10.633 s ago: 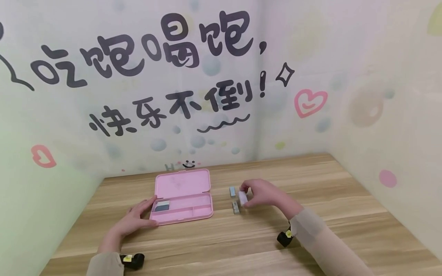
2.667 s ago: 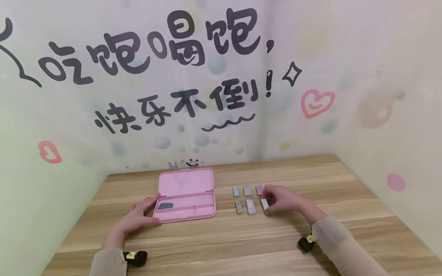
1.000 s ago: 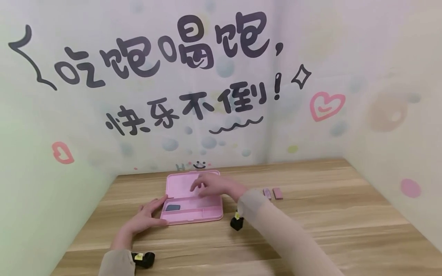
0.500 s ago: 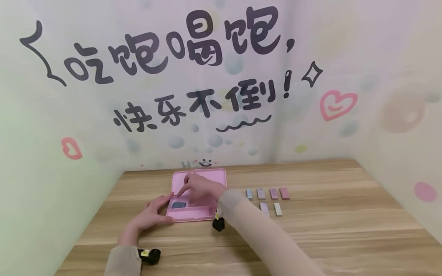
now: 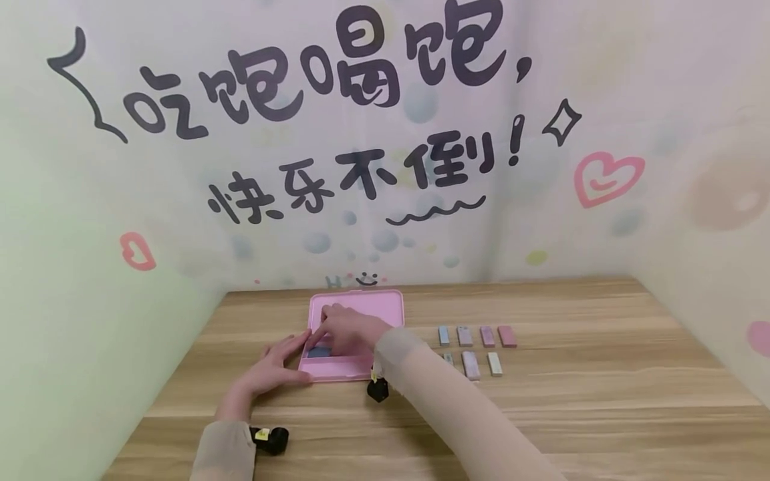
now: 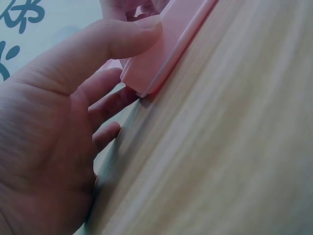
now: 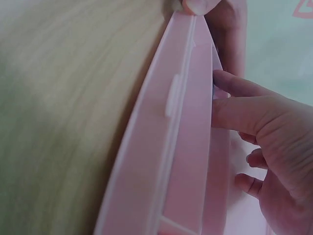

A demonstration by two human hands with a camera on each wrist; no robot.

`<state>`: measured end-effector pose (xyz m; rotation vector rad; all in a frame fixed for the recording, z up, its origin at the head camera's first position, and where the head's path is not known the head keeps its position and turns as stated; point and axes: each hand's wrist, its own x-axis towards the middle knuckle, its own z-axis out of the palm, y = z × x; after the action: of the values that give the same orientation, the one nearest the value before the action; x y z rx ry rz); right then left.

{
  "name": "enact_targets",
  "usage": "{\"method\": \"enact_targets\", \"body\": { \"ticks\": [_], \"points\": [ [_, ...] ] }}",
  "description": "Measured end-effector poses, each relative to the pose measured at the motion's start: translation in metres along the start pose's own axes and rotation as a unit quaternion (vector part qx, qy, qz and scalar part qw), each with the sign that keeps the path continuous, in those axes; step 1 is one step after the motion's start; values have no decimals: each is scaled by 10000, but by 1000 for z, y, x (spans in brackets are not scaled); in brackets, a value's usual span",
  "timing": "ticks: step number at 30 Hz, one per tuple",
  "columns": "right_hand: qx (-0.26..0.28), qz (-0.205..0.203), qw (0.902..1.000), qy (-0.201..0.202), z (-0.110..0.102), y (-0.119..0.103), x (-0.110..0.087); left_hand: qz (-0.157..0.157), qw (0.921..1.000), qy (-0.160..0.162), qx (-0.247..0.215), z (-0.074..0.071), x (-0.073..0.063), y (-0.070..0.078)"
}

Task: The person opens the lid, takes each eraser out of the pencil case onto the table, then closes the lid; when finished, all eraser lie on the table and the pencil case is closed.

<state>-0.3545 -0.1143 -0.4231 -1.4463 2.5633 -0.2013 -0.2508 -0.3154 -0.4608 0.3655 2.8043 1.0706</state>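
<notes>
The open pink pencil case lies on the table with its lid folded back. My left hand grips its left end, the thumb over the front corner and fingers round the side. My right hand reaches into the back compartment. Its index finger and thumb pinch a dark blue-grey eraser, one at each end. In the right wrist view the divider hides most of that eraser and the fingertips; the other fingers are loosely bent over the lid side.
Right of the case, small erasers lie in two rows: blue, lilac-grey, purple and pink behind; grey, pale lilac and white in front. A printed wall stands behind the table.
Since the first frame my right hand has set more erasers on the table in two rows, the white one out of the case included. It has returned to the case; my left hand keeps its hold.
</notes>
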Motion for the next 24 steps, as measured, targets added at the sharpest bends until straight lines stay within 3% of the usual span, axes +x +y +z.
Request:
{"method": "enact_targets", "body": {
  "ticks": [16, 24],
  "points": [
    [-42, 25, 9999, -140, -1, 3, 0, -6, 10000, -7, -38, 0, 3, -2],
    [53, 25, 10000, 11, -4, 9, -5, 60, 10000, -1, -54, 0, 3, -2]
  ]
}}
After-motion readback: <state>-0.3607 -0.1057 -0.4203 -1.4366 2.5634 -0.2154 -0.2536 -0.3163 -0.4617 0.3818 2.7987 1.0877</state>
